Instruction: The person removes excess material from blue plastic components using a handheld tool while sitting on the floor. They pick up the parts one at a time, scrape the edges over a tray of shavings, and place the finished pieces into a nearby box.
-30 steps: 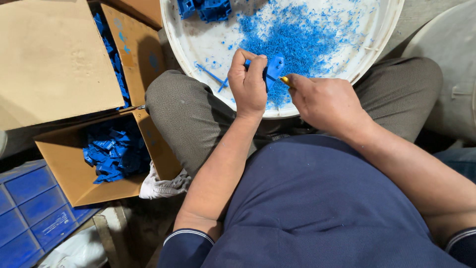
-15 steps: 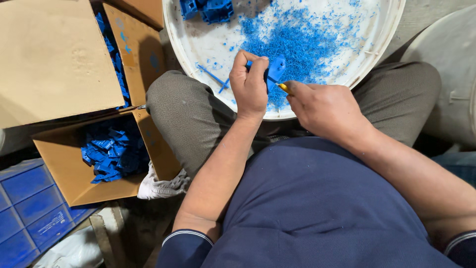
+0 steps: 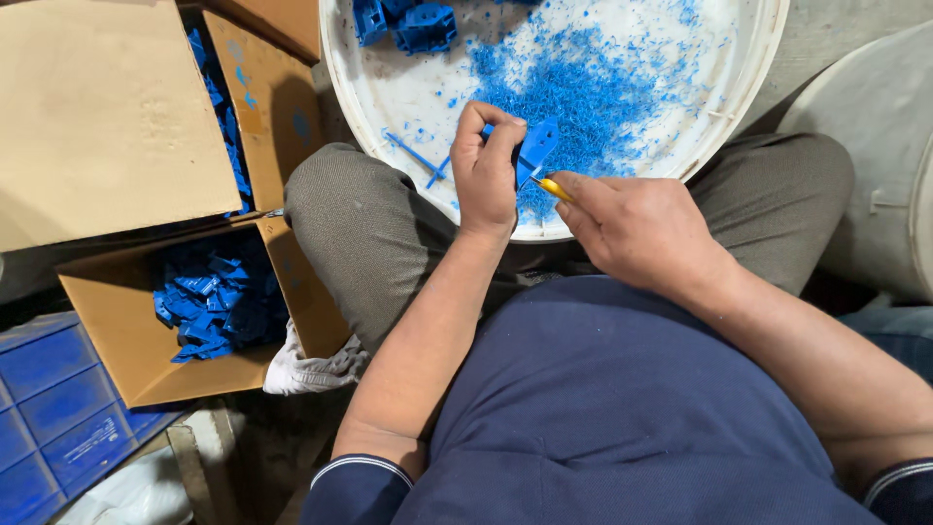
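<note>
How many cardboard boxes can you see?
2. One open cardboard box sits at lower left, full of blue plastic parts. A second box lies above it at upper left, its flap hiding most of the inside. More may be outside the picture.

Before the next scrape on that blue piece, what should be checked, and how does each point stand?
1. Left hand grips the blue plastic part firmly: ok.
2. Right hand holds the yellow-handled tool at the part's edge: ok.
3. Left fingers out of the blade's path: cannot tell.
4. Work held over the white tub so blue shavings land inside: ok.
5. Cardboard box of blue parts within reach: ok.
</note>
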